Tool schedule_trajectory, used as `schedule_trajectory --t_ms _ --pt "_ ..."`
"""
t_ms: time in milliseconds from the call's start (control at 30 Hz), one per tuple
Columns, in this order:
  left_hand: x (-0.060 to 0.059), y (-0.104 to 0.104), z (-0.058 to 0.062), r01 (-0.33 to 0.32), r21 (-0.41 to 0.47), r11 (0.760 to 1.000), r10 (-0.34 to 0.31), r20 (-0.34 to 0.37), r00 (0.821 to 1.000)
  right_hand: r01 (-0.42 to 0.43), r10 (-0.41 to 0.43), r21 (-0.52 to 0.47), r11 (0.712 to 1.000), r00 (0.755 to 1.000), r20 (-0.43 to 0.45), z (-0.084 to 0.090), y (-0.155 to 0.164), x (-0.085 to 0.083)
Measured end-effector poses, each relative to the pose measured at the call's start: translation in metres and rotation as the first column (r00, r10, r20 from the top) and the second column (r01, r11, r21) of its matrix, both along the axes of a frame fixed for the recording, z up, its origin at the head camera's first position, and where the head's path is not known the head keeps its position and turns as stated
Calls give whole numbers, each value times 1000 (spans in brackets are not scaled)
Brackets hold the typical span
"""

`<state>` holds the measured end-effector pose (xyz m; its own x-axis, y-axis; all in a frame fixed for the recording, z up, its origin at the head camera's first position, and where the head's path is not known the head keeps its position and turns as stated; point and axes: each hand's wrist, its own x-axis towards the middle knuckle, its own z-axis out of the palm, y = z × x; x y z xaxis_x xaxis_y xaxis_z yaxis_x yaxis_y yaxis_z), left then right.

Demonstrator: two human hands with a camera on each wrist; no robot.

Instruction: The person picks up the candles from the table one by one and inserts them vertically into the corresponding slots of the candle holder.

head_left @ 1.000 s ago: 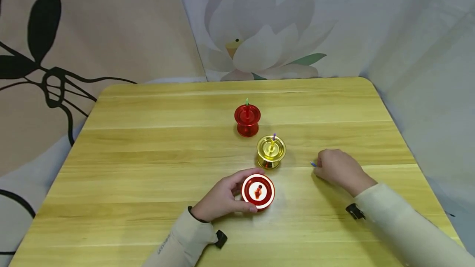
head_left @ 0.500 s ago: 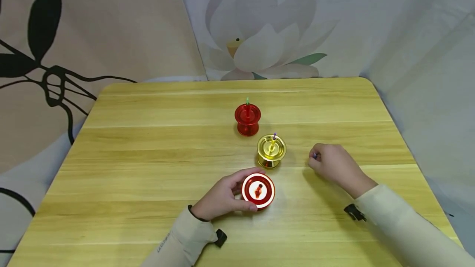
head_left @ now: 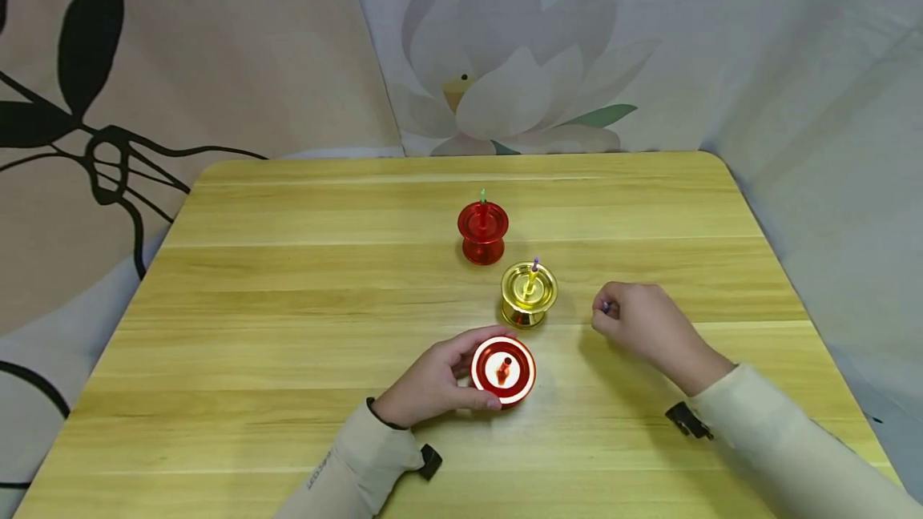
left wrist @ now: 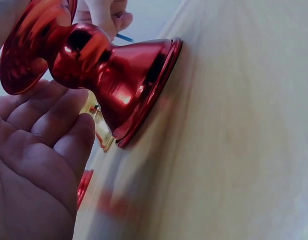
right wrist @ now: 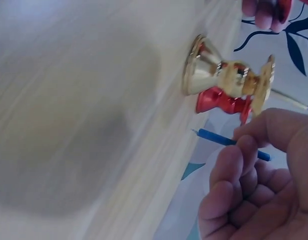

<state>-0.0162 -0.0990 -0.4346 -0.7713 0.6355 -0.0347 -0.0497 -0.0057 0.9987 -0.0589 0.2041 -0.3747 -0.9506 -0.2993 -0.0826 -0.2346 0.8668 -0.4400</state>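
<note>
My left hand (head_left: 440, 379) grips a shiny red candle holder (head_left: 503, 372) by its dish, thumb on the near side and fingers on the far side. Its flared base (left wrist: 138, 85) is down at the tabletop in the left wrist view, and a bare socket rises from the dish. My right hand (head_left: 645, 327) pinches a thin blue candle (right wrist: 216, 137) between thumb and fingertips, above the table. The candle's wick end points down toward the tabletop; in the head view only its other end shows between the fingers.
Just beyond the left hand stands a gold candle holder (head_left: 529, 292) with a purple candle (head_left: 535, 264) upright in it. Farther back is another red candle holder (head_left: 483, 231) bearing a green candle (head_left: 483, 195). A patterned curtain hangs behind the wooden table (head_left: 288, 279).
My right hand has moved slightly left toward the holders, and the blue candle has turned from sticking out leftward to end-up between the fingers. The left hand and its holder have stayed put.
</note>
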Motion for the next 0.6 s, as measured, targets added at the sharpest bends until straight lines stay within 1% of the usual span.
schedule_trajectory --t_ms 300,600 --pt "-1 0 1 8 2 1000 -8 -1 1000 -55 52 -50 997 996 -72 16 -18 10" --pt "-1 -1 1 11 5 1000 -11 2 1000 -131 117 -81 988 981 -156 30 -36 22"
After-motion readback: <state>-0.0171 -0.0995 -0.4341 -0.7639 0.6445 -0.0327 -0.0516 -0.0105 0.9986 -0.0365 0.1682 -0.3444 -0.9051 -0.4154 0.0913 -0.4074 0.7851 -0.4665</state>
